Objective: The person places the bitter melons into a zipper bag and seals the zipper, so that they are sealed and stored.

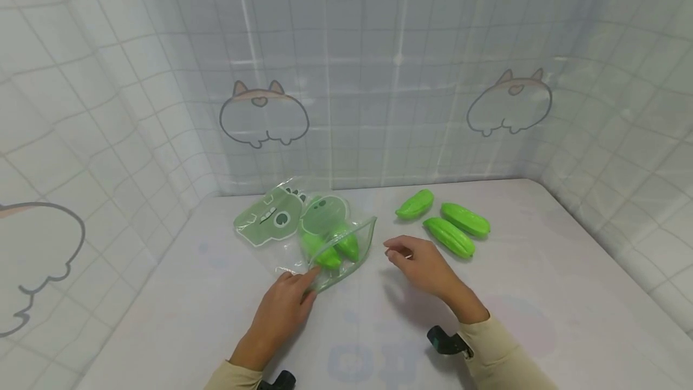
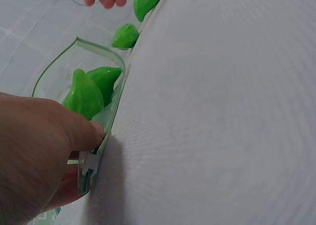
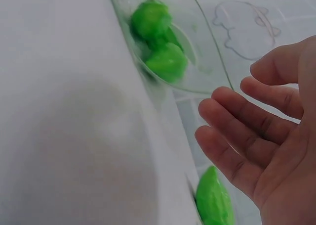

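Okay, looks like bagging, partway: left hand pinches the clear bag at its gaping rim, at least two green gourds inside. Right hand holds nothing, fingers loosely bent, between bag and three loose gourds. Next probably calls for grasping one; I'd approach from the table's roomier near side, wall close behind
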`<state>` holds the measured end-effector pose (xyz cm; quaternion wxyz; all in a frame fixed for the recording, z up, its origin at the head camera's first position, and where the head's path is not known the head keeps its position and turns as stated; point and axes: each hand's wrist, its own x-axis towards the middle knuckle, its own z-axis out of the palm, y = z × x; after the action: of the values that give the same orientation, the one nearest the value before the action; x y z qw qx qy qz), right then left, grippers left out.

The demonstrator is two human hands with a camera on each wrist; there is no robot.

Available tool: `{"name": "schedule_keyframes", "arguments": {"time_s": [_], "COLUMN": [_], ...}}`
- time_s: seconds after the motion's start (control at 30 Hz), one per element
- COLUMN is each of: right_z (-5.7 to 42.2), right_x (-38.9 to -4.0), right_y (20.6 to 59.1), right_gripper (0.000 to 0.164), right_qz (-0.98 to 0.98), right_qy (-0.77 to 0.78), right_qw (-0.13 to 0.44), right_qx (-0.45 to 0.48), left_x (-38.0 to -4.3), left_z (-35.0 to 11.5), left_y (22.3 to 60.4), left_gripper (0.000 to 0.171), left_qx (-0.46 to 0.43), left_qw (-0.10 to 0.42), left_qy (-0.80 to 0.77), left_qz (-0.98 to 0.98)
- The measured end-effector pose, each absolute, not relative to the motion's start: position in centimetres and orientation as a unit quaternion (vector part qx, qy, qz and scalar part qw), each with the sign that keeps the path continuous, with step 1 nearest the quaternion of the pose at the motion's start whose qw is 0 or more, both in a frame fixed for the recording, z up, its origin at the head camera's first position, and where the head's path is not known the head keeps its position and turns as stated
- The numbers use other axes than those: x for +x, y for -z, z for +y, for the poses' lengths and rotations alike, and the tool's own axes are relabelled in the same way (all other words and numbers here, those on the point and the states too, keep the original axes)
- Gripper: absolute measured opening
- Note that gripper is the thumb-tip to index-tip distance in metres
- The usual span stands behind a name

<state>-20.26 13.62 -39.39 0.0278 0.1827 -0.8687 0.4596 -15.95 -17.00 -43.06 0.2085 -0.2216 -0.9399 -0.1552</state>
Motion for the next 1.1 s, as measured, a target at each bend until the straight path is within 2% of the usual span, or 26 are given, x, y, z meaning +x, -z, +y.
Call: {"name": "schedule_keyframes", "arguments": {"time_s": [0.2, 0.57, 0.83, 1.1], "right_z": [15.3, 18.6, 21.0, 22.9], "right_x": [-20.7, -21.4, -21.7, -22.0], "right_y": [39.0, 39.1, 38.8, 39.2], "right_gripper": [0.025, 0.025, 0.037, 0.037], "right_qz": [-0.861, -0.864, -0.869, -0.861], "right_qy": [-0.479, -0.485, -0.479, -0.493], "right_qw": [0.027, 0.063, 0.082, 0.102], "right_qx": [0.168, 0.117, 0.093, 0.069], "left_x": [-16.0, -16.1, -16.1, -16.2], "left_z": [-17.0, -17.2, -17.3, -17.4], "left_y": [43.1, 43.3, 43.5, 43.5], "left_gripper": [0.049, 0.047, 0.047, 0.047], "left_qx": [-0.222, -0.218, -0.229, -0.225], "left_qw": [0.216, 0.206, 0.220, 0.209], "left_qy": [0.154, 0.157, 0.163, 0.164], "left_qz": [-0.938, -0.941, -0.934, -0.938]}}
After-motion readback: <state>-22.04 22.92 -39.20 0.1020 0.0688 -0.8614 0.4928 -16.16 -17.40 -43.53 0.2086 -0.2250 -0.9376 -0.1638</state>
